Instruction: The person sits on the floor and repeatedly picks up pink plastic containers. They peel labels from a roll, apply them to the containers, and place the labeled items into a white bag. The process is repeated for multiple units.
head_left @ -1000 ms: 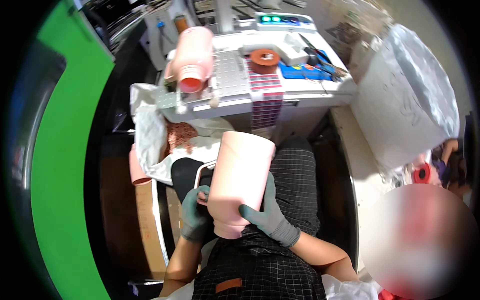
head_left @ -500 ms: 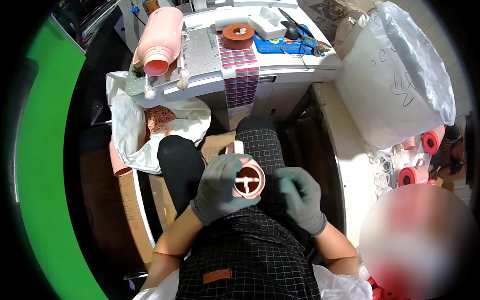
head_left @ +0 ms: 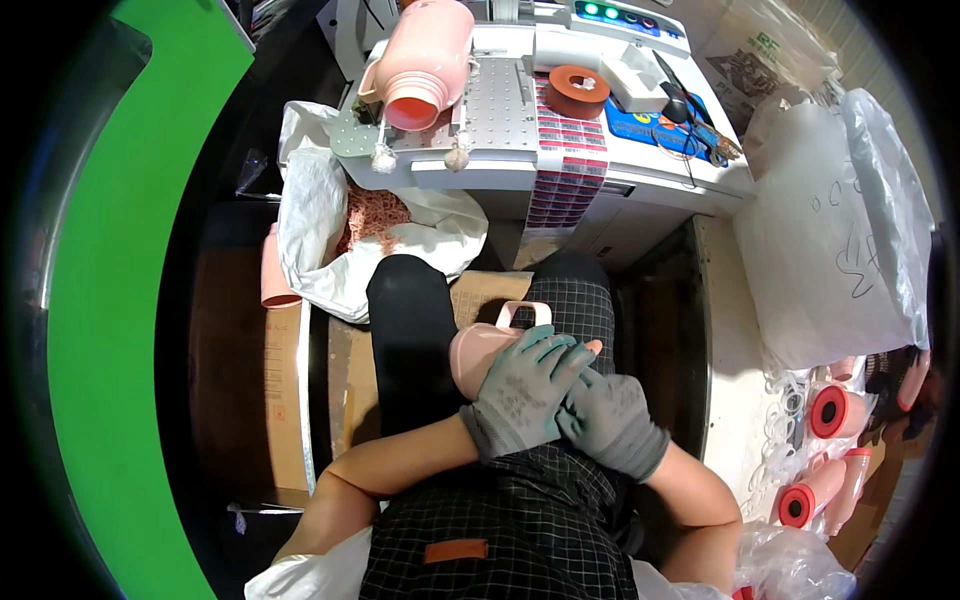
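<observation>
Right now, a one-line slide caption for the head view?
Gloved left hand and right hand clasp a pink jug on the lap, below a bench holding another jug.

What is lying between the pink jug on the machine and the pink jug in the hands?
In the head view, a white bag of pink scraps and the machine's front edge lie between the upper jug and the held jug.

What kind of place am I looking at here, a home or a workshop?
Most likely a small factory workstation. Both gloved hands, left hand and right hand, hold a pink plastic jug on the lap. Ahead stands a white bench machine carrying another pink jug, and more pink containers lie piled at right.
</observation>
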{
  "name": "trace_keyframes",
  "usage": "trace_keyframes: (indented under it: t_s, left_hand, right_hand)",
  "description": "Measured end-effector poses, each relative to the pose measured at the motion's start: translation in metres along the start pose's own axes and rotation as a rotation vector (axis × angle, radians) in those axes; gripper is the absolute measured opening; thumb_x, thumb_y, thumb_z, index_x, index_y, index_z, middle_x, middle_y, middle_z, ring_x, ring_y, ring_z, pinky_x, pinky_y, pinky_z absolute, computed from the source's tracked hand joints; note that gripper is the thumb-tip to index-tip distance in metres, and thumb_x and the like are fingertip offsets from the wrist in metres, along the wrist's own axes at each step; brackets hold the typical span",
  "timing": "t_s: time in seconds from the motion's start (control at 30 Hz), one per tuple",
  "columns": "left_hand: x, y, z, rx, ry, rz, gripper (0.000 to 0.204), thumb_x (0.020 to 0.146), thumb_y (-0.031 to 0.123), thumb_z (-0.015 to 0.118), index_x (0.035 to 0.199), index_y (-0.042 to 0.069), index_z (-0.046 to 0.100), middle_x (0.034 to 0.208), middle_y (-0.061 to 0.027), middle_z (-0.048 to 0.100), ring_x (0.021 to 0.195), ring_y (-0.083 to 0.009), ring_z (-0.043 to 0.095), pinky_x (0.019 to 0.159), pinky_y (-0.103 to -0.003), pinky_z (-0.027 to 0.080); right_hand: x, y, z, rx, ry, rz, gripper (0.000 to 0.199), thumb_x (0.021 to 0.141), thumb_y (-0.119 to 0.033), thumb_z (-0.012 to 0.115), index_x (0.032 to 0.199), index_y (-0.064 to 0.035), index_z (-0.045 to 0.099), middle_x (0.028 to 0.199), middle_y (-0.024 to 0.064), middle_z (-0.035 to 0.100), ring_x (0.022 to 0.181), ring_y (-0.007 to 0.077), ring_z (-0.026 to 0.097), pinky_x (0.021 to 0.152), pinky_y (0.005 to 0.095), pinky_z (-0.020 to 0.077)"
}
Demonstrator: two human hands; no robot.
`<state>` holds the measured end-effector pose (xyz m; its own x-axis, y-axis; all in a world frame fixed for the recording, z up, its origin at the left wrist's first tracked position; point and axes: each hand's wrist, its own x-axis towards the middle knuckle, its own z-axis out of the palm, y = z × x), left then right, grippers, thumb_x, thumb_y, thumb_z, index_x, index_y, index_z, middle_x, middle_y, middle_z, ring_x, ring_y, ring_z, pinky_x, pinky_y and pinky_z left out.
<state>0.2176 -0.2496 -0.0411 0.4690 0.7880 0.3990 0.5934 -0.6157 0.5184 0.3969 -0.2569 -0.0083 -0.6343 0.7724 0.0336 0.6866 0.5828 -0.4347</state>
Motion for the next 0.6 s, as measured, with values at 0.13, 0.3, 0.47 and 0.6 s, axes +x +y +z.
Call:
trace_keyframes:
  t_s: [0.13, 0.3, 0.47, 0.6]
  left_hand:
    - [-0.002, -0.016, -0.026, -0.159, -0.002, -0.082, 0.086, 0.067, 0.04, 0.09, 0.137, 0.002, 0.058, 0.114, -0.014, 0.068, 0.099, -0.0329, 0.07, 0.093, -0.045, 0.056]
    - [-0.019, -0.026, -0.051, -0.24, 0.2, -0.09, 0.077, 0.065, 0.029, 0.094, 0.131, 0.003, 0.062, 0.117, -0.0151, 0.071, 0.1, -0.0341, 0.072, 0.089, -0.043, 0.059]
    - [-0.068, -0.033, -0.063, -0.32, 0.25, -0.275, 0.064, 0.067, 0.03, 0.094, 0.121, 0.008, 0.066, 0.122, -0.0121, 0.069, 0.111, -0.0341, 0.069, 0.099, -0.045, 0.056]
    - [-0.05, -0.01, -0.058, -0.244, 0.08, -0.023, 0.065, 0.071, 0.032, 0.091, 0.125, 0.011, 0.062, 0.128, -0.0127, 0.068, 0.119, -0.0343, 0.066, 0.109, -0.052, 0.049]
  right_hand:
    - [-0.003, -0.006, 0.02, 0.085, 0.391, -0.117, 0.023, 0.081, -0.014, 0.076, 0.099, -0.0055, 0.066, 0.078, 0.0096, 0.06, 0.061, 0.0278, 0.062, 0.055, 0.0395, 0.0505]
    - [0.019, -0.032, 0.045, 0.554, 0.63, -0.08, 0.012, 0.089, -0.012, 0.074, 0.093, -0.0049, 0.066, 0.076, 0.0114, 0.063, 0.064, 0.0265, 0.063, 0.056, 0.0359, 0.0496]
    - [0.04, -0.019, 0.024, 1.448, 0.974, -0.066, 0.022, 0.103, -0.028, 0.063, 0.107, -0.0065, 0.06, 0.105, 0.0067, 0.061, 0.081, 0.0139, 0.061, 0.064, 0.0288, 0.049]
    - [0.103, 0.016, 0.05, 1.295, 0.302, -0.092, 0.042, 0.1, -0.018, 0.062, 0.136, 0.0011, 0.058, 0.126, 0.016, 0.068, 0.11, 0.0267, 0.071, 0.093, 0.035, 0.0569]
